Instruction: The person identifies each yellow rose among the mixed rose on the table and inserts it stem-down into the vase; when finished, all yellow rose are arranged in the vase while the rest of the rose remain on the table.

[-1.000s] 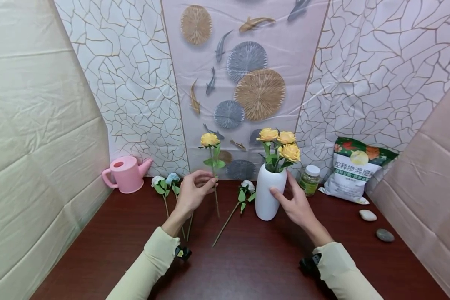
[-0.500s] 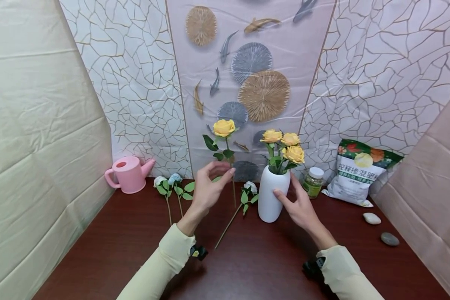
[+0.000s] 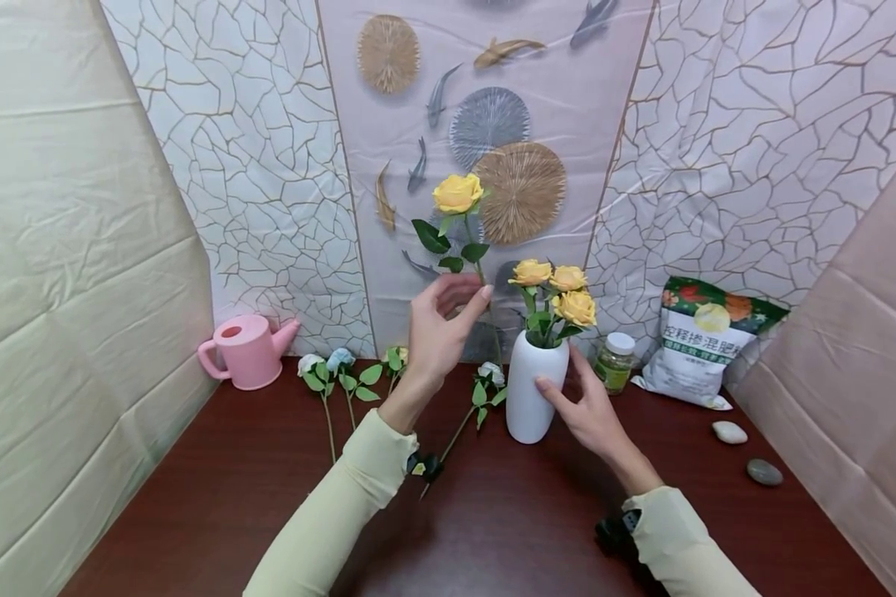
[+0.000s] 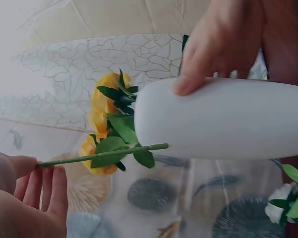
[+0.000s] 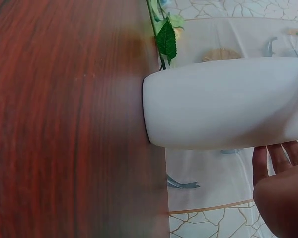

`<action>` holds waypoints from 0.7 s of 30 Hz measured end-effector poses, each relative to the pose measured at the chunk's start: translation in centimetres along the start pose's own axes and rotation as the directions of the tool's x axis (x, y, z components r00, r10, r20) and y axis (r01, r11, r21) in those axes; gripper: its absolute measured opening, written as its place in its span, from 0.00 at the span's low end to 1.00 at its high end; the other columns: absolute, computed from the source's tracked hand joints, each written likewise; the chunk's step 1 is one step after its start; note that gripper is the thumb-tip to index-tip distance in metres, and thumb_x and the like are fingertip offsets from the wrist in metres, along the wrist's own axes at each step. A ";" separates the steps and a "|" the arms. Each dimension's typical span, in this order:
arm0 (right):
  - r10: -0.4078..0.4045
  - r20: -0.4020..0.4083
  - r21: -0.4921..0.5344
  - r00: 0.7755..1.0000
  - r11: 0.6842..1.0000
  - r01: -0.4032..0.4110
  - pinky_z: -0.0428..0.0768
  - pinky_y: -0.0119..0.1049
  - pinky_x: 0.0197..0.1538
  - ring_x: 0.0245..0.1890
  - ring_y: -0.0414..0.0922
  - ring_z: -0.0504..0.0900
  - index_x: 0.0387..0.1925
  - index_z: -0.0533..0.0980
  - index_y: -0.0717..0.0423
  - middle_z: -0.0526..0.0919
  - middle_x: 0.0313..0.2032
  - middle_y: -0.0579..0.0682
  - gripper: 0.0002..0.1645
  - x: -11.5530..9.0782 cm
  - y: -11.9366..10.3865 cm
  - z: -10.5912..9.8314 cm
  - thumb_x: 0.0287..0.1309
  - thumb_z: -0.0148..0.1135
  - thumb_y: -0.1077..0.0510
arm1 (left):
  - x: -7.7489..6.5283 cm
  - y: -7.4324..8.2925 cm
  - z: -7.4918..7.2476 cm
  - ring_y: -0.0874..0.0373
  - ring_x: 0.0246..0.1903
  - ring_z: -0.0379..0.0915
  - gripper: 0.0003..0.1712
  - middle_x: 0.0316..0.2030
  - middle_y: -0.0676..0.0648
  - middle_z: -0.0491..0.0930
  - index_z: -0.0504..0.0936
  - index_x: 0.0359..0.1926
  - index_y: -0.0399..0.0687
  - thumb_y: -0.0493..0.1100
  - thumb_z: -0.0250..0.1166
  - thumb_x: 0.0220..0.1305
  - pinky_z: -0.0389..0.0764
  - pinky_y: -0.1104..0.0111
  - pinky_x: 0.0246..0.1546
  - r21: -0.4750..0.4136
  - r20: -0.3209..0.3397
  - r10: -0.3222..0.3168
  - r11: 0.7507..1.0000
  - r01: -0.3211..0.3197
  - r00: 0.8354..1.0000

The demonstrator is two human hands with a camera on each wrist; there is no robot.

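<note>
Over on the left of the head view you had a pink watering can (image 3: 252, 352) at the back of the dark red table (image 3: 530, 539). Just right of it lay a white flower (image 3: 310, 365) and a blue flower (image 3: 340, 358), then a yellow bloom (image 3: 397, 358) partly covered by your left hand (image 3: 440, 327). That hand, around mid-frame, had a single yellow rose (image 3: 458, 193) pinched by the stem, thumb against fingers, well up off the table. Your left wrist view showed the stem's lower end in front of the white vase (image 3: 528, 398), near its mouth; couldn't tell if they touched. Back in the head view, another white flower (image 3: 491, 375) lay slantwise just left of the vase. The vase stood upright right of center, three yellow roses (image 3: 575, 307) in it. Your right hand (image 3: 590, 410) held its right side, curled partway round, thumb on the front. Further right you had a white-lidded jar (image 3: 616, 363), a printed bag (image 3: 705, 344), and toward the lower right a white stone (image 3: 730, 432) with a grey stone (image 3: 764, 472) just below.
</note>
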State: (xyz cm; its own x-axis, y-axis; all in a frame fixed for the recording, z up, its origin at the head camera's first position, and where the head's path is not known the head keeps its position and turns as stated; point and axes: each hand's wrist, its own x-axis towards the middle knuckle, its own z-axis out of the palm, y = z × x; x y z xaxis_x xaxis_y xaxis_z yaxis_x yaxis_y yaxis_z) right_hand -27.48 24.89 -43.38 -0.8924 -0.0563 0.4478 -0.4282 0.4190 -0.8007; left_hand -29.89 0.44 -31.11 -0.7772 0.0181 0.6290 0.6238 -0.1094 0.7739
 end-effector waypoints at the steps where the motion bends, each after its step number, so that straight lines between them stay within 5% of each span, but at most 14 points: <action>1: 0.004 0.001 0.000 1.000 1.000 -0.004 0.77 0.44 0.62 0.63 0.47 0.75 0.78 0.52 0.36 0.75 0.66 0.50 0.44 0.0 0.0 0.0 0.68 0.63 0.47 | 0.2 0.3 0.3 0.55 0.43 0.85 0.17 0.43 0.46 0.87 0.84 0.50 0.42 0.46 0.71 0.64 0.86 0.61 0.47 -0.014 -0.004 0.003 1.000 -0.003 1.000; 9: 0.066 -0.004 0.032 0.998 0.997 -0.066 0.71 0.58 0.66 0.65 0.51 0.73 0.77 0.56 0.41 0.72 0.67 0.53 0.44 0.1 0.1 0.0 0.66 0.65 0.43 | 1.1 3.2 2.3 0.45 0.44 0.85 0.14 0.43 0.35 0.86 0.82 0.48 0.33 0.37 0.69 0.65 0.87 0.65 0.44 -0.105 -0.022 0.019 0.994 -0.021 1.000; 16: 0.063 0.000 0.049 0.998 0.997 -0.063 0.73 0.56 0.66 0.65 0.51 0.74 0.76 0.57 0.42 0.73 0.66 0.53 0.42 0.1 0.2 0.3 0.66 0.65 0.45 | 1.7 4.0 3.1 0.46 0.44 0.85 0.13 0.43 0.38 0.86 0.83 0.48 0.35 0.37 0.70 0.64 0.86 0.59 0.47 -0.077 -0.034 0.041 0.996 -0.043 0.999; 21: 0.061 0.004 0.067 0.998 0.996 -0.061 0.73 0.55 0.65 0.65 0.50 0.74 0.75 0.58 0.43 0.74 0.65 0.52 0.41 0.1 0.3 0.1 0.66 0.65 0.45 | 2.1 4.1 3.4 0.48 0.44 0.84 0.13 0.44 0.37 0.86 0.83 0.48 0.35 0.37 0.70 0.64 0.86 0.64 0.46 -0.076 -0.051 0.060 0.995 -0.063 0.997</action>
State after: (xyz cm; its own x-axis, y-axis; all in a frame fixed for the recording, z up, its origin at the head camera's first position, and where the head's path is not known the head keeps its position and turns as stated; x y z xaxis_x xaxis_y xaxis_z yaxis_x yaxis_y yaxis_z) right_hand -27.74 24.89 -43.64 -0.9175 -0.0339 0.3964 -0.3812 0.3604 -0.8514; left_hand -28.74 3.43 -26.37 -0.7419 -0.0396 0.6694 0.6637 -0.1856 0.7246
